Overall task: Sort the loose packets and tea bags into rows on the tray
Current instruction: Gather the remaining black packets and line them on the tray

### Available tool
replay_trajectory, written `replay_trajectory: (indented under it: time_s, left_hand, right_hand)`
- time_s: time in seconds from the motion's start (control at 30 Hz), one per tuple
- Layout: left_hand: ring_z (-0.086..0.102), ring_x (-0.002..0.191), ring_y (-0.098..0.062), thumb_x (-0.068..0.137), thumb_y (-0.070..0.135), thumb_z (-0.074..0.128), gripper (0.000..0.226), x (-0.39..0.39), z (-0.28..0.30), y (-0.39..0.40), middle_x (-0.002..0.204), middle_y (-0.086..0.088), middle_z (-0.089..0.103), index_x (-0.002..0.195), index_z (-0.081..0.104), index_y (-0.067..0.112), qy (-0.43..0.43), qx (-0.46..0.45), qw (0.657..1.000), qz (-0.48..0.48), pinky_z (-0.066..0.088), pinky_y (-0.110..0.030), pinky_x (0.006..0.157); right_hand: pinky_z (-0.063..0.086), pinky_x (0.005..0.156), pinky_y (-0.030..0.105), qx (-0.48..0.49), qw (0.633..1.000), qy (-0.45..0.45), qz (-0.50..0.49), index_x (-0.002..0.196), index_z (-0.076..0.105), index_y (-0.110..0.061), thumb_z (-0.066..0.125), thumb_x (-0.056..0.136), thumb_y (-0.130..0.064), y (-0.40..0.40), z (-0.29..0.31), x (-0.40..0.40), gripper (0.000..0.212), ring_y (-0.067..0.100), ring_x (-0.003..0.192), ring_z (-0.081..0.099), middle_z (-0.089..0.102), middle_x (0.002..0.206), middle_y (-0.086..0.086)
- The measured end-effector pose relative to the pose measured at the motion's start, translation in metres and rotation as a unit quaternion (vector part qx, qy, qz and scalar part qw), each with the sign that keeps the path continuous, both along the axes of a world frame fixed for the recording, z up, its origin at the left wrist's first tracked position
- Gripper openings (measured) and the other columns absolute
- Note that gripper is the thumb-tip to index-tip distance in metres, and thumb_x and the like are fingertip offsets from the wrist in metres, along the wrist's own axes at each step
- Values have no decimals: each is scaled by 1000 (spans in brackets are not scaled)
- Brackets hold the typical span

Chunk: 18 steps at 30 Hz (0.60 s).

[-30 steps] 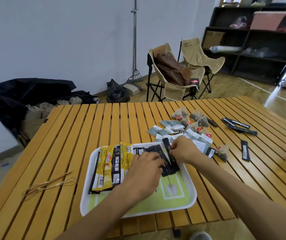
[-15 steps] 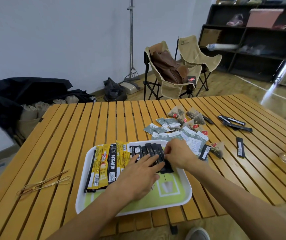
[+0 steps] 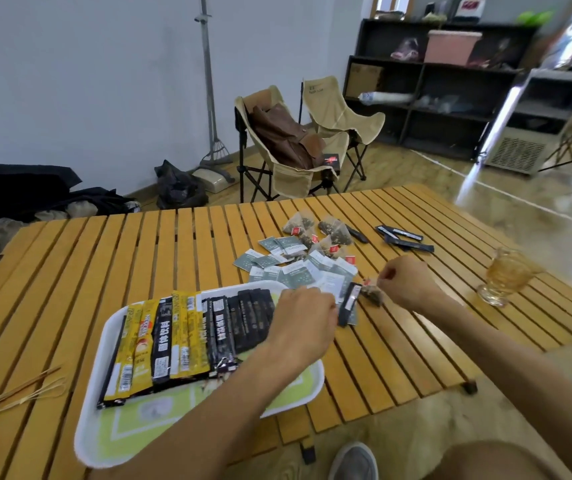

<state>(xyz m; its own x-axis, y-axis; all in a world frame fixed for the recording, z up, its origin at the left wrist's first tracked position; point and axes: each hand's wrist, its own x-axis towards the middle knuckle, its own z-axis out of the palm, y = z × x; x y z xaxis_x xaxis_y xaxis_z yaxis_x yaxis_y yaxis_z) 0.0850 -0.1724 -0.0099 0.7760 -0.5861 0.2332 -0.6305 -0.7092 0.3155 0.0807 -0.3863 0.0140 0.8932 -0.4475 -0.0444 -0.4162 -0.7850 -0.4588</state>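
R hand (image 3: pixel 407 284) pinches tea bag (image 3: pixel 374 294) by tray (image 3: pixel 111 441)

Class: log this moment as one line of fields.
left hand: over tray | right hand: pinching tea bag beside tray | black sticks: rowed

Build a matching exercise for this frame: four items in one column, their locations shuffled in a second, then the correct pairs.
Items:
1. yellow packets
2. glass cup
3. pyramid tea bags
4. thin sticks

Places:
A. table's right edge
B. left part of the tray
C. far side of the table, beyond the tray
D. table's left edge

Pairs: 1-B, 2-A, 3-C, 4-D
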Motion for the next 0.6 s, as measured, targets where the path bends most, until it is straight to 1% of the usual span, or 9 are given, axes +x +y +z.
replay_trajectory:
  time_s: [0.07,0.13,0.17,0.23,0.3,0.4,0.43,0.53,0.6]
  left_hand:
    - [59,90,-31,96,23,51,17,6,4,-36,93,-9,65,92,65,14,27,8,999,24,46,-41,76]
    - [56,100,-35,95,13,53,16,10,0,-61,106,-15,59,108,60,9,73,25,996,38,44,-40,72]
    - [54,105,-35,93,8,54,23,11,-4,-68,113,-16,55,116,57,7,88,34,995,42,45,-41,76]
    - [53,108,-35,91,3,54,33,14,-10,-82,119,-17,53,124,55,5,93,49,992,63,49,-41,84]
    - [55,104,-33,89,1,55,30,18,-14,-90,117,-18,56,119,56,5,106,43,990,88,50,-40,83]
    - [59,89,-30,90,7,55,7,27,-13,-88,103,-15,61,96,55,11,155,31,984,83,46,-35,65]
    - [60,86,-30,89,7,55,5,30,-12,-85,97,-13,61,91,54,11,156,40,984,75,45,-34,61]
    - [59,76,-26,88,9,56,5,43,-1,-80,85,-6,60,86,58,13,120,34,990,66,52,-39,62]
    - [55,66,-23,91,17,60,19,58,9,-88,72,-3,56,73,53,17,110,-5,992,56,47,-35,56]
  right_hand:
    - [46,53,21,-18,998,-14,-66,80,68,-15,69,91,-15,-26,-11,1,11,10,71,65,70,80,3]
    - [56,61,29,-24,993,-22,-111,85,67,-13,70,92,-22,-40,-20,5,11,15,73,66,69,81,4]
    - [58,66,33,-19,992,-22,-123,89,66,-13,70,91,-25,-44,-24,8,13,17,75,67,68,82,4]
    - [59,67,35,-5,992,-5,-129,89,63,-15,71,90,-27,-54,-31,14,14,18,74,67,67,81,4]
    - [61,68,37,-4,992,16,-121,85,59,-18,68,90,-21,-63,-37,19,11,19,72,66,67,81,4]
    - [61,72,38,9,992,43,-115,85,56,-17,67,89,-20,-83,-41,21,11,20,76,67,66,84,5]
    - [61,71,36,18,992,58,-112,85,56,-17,69,88,-21,-90,-41,21,13,20,76,67,66,84,5]
    - [58,66,30,48,989,97,-98,86,61,-13,72,87,-19,-109,-35,23,13,18,77,68,68,84,7]
    - [62,74,33,43,991,90,-84,89,66,-8,69,88,-15,-117,-33,28,8,20,80,71,70,87,9]
